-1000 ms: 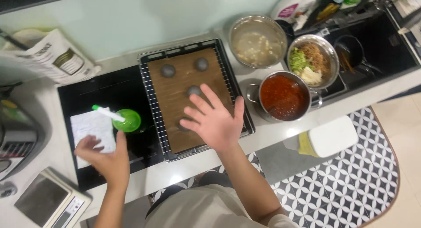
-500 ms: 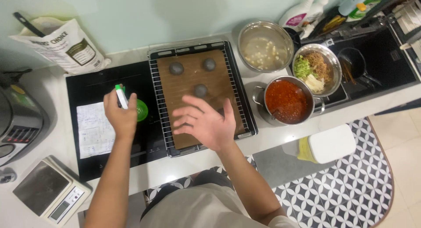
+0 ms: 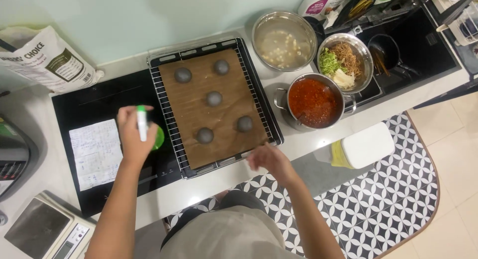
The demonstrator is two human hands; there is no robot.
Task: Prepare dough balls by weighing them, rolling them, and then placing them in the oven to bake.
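My left hand [image 3: 132, 135] grips a green spray bottle [image 3: 147, 130] with a white nozzle, held over the black cooktop [image 3: 99, 102] just left of the wire rack [image 3: 167, 109]. On the rack lies brown baking paper [image 3: 214, 80] carrying several grey dough balls [image 3: 214, 98]. My right hand [image 3: 266, 158] hovers at the rack's near right corner with fingers loosely apart and nothing in it.
A handwritten sheet [image 3: 94, 153] lies on the cooktop. A flour bag [image 3: 47, 60] sits far left, a scale [image 3: 45, 229] near left. Right of the rack stand a pot of red sauce [image 3: 312, 102], a bowl of noodles and greens [image 3: 344, 55] and a pale-filled bowl [image 3: 284, 40].
My left hand picked up the spray bottle and lifted it toward the rack. My right hand drew back from over the paper to the rack's near right corner.
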